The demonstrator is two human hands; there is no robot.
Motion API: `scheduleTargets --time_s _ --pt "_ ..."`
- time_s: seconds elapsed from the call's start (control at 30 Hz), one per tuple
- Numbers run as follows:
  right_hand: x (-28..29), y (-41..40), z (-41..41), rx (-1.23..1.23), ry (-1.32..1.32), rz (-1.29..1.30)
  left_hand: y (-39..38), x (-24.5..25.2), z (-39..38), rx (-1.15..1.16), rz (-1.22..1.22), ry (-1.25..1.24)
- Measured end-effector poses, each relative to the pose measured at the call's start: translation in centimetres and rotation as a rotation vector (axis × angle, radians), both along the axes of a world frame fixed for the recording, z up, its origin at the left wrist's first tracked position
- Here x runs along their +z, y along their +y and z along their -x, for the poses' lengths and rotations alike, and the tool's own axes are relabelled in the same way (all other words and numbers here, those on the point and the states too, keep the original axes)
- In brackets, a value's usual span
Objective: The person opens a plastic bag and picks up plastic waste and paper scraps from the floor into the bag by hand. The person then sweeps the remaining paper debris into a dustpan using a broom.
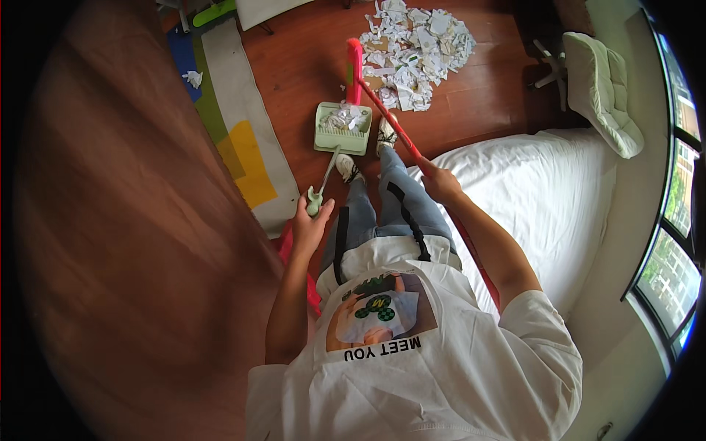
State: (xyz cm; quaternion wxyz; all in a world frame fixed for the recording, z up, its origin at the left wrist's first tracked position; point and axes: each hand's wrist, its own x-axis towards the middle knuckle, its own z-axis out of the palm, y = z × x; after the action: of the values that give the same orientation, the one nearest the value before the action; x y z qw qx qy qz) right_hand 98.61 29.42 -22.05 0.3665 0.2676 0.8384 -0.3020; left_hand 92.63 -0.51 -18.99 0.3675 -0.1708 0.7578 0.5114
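Observation:
My left hand [311, 221] grips the handle of a pale green long-handled dustpan [342, 144], whose pan rests on the floor before my feet. Crumpled paper scraps [346, 117] lie inside the pan. In my right hand [441, 182] is the red handle of a broom [354, 71]. Its pinkish-red head stands just beyond the pan's far edge, beside a wide heap of torn white paper [422, 52] on the wooden floor. The lower end of the broom handle passes behind my right forearm.
A white-covered bed [513, 182] stands close on my right, with a cream padded swivel chair [601, 91] past it. On the left lie a patterned rug [234, 88] with one paper scrap [193, 79] and a large brown cloth [138, 248]. Windows [670, 264] line the right wall.

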Motion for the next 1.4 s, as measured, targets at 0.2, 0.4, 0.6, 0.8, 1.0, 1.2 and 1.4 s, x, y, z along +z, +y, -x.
scheduleTargets --time_s 0.2,0.4,0.6,0.8,1.0,1.2,1.4 --pt "2.5 1.0 -4.3 -0.026 0.110 0.033 0.0 -0.6 -1.1 0.009 0.212 0.253" --pt "-1.1 0.3 -1.5 -0.123 0.168 0.040 -0.4 0.4 -1.2 -0.038 0.276 0.340" --pt "-3.8 -0.7 -0.2 -0.163 0.195 0.056 1.2 2.5 -0.1 -0.123 0.384 0.365" --pt "-0.3 -0.2 0.4 -0.269 0.048 0.153 -1.9 1.6 0.5 -0.016 0.375 0.405" --pt "0.5 0.2 0.1 -0.261 0.057 0.178 -3.9 1.6 1.9 0.035 0.472 0.409" --pt "1.0 1.4 0.6 -0.207 0.040 0.234 -6.0 3.9 0.1 0.280 0.436 0.393" --pt "-0.6 1.0 2.2 -0.149 -0.058 0.281 -6.1 4.7 -1.7 0.391 0.410 0.428"
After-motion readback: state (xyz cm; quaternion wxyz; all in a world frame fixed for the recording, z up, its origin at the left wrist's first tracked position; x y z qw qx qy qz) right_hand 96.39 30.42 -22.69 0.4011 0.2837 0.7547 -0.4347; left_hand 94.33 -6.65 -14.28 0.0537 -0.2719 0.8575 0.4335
